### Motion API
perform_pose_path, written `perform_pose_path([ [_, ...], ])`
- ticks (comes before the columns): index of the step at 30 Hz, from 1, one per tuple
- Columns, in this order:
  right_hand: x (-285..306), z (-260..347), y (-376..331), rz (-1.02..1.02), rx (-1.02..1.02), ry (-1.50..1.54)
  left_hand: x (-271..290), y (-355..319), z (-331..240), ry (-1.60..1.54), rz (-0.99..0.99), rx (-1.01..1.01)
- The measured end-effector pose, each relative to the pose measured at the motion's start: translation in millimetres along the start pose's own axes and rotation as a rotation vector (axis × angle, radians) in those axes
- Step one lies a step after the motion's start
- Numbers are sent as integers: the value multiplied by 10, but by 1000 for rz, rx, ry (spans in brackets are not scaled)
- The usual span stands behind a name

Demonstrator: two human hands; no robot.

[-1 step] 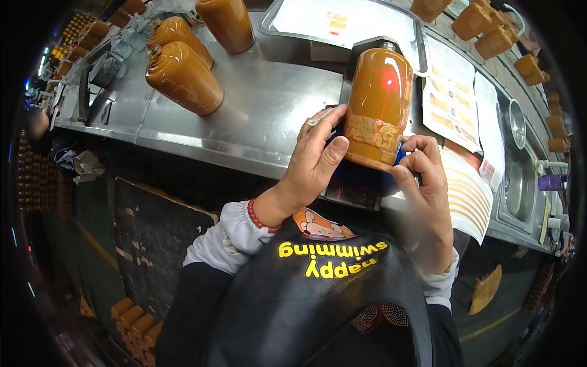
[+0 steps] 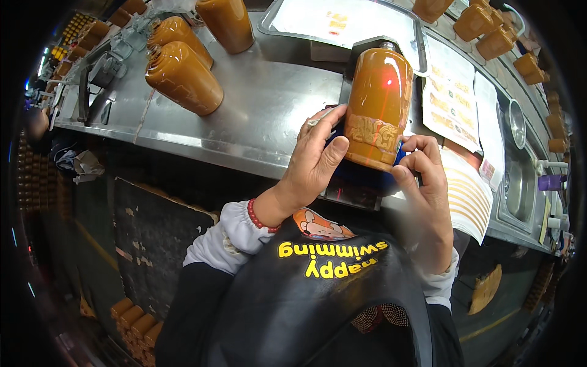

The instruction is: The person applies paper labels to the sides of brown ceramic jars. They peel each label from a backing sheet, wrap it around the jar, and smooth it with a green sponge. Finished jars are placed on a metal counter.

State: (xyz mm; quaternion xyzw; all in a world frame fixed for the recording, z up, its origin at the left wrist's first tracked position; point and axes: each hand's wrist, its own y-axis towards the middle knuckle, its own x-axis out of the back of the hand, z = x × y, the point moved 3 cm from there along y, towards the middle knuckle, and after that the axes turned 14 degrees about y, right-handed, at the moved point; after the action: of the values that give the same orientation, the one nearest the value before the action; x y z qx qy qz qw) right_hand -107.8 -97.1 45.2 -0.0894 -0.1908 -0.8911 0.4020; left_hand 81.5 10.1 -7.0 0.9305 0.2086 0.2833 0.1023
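Note:
A glossy brown ceramic bottle (image 2: pixel 382 79) lies on a dark stand with blue parts (image 2: pixel 400 153), its neck pointing away from me. A raised-looking decorative band (image 2: pixel 374 136) crosses its lower part, and red light lines fall on it. My left hand (image 2: pixel 315 153) rests along the bottle's left side, fingers stretched out and thumb apart; a pale wrap or scrap shows at one finger. My right hand (image 2: pixel 425 171) is at the lower right side, fingers bent and fingertips close together at the band's end. Whatever lies between those fingertips is too small to make out.
Brown bottles (image 2: pixel 183 79) stand at the left on the steel counter (image 2: pixel 257 104). Behind the stand is a tray (image 2: pixel 342 24) with a white sheet. Printed sheets (image 2: pixel 451 98) and a striped cloth-like sheet (image 2: pixel 468 196) lie right, before a sink (image 2: pixel 520 189). More bottles line the far right.

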Motion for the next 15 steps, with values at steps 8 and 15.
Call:
perform_pose_path([
  [8,6,10,3,15,6,-29,-55,3,-13,-11,-76,-7],
  [15,-17,24,13,3,-2,-24,-62,5,-7,62,-74,-9],
])
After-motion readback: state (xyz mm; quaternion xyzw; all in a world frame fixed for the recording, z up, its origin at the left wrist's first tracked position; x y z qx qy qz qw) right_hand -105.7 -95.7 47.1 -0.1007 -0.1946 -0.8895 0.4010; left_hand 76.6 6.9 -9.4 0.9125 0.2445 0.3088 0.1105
